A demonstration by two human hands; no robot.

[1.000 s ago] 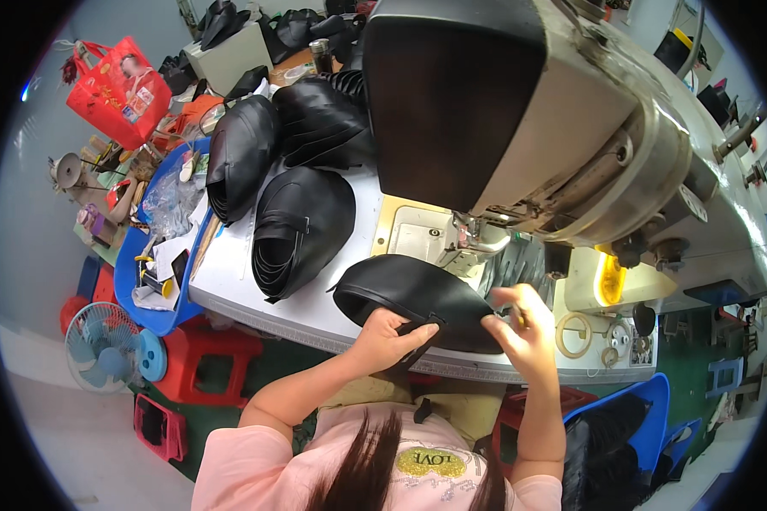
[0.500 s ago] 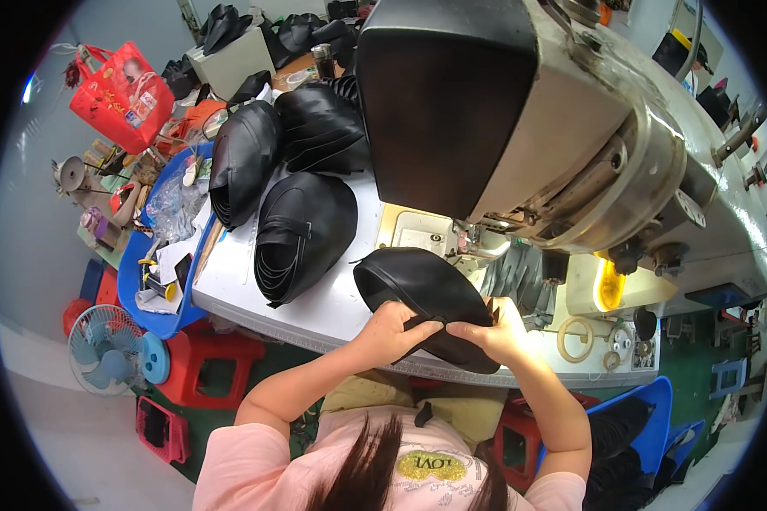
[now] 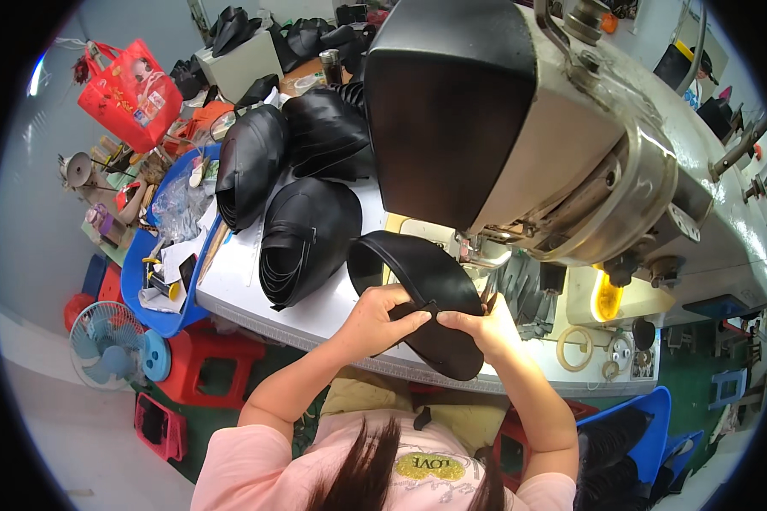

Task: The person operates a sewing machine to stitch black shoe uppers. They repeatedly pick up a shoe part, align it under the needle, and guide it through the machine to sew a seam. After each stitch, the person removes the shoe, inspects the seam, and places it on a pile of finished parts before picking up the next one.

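Observation:
A curved black leather piece (image 3: 421,264), bent into an open loop with a raised seam along it, is held up between my two hands over the table's front edge. My left hand (image 3: 378,324) grips its near left side, thumb pressed on the leather. My right hand (image 3: 483,329) pinches the opposite side, its thumb almost tip to tip with the left one. Several of my fingers are hidden behind the leather. Just beyond the piece is the needle area (image 3: 473,247) of a large industrial sewing machine (image 3: 571,170).
Rolled stacks of black leather pieces (image 3: 311,238) stand left on the white table (image 3: 234,281). A blue bin (image 3: 136,289) with scraps, red stools (image 3: 187,370) and a fan (image 3: 106,345) are further left. A tape ring (image 3: 574,349) lies right, above another blue bin (image 3: 656,417).
Both hands have moved slightly left and up with the leather piece. It has tilted, so its loop shows wider and its lower end hangs more to the left.

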